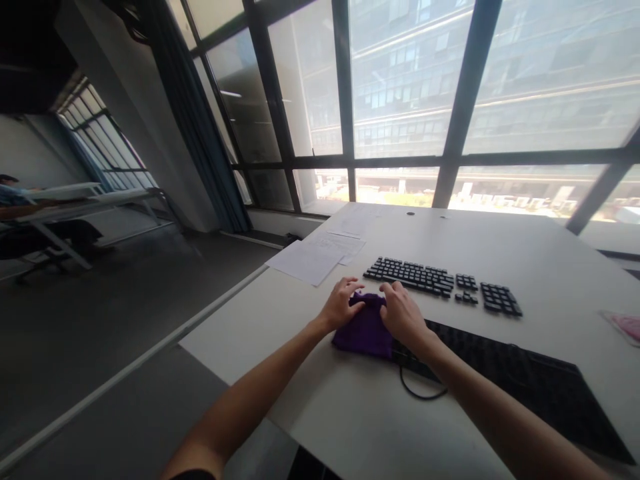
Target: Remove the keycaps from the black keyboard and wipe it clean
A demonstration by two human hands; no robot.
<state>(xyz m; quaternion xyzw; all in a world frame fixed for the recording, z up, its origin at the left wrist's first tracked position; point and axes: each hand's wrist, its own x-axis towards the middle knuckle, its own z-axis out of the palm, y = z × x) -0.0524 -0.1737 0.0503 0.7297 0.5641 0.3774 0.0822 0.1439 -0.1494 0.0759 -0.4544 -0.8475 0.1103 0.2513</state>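
A purple cloth [364, 333] lies over the left end of a black keyboard base [505, 363] on the white desk. My left hand [344, 301] holds the cloth's far left edge, its fingers bent and its thumb on the fabric. At the far right edge of the cloth, my right hand [403, 312] grips it with curled fingers; part of this grip is hidden behind the hand. Beyond the base, black keycaps [413, 275] are laid out in keyboard order, with a separate number block [501, 299] to the right. A black cable [423, 398] loops out at the base's near side.
Several sheets of paper [307, 260] lie at the desk's left edge. A pink item in clear wrapping [627, 327] is at the far right. Large windows [410, 87] rise behind the desk [320, 407]. Across the room, a person [20, 200] sits at another table.
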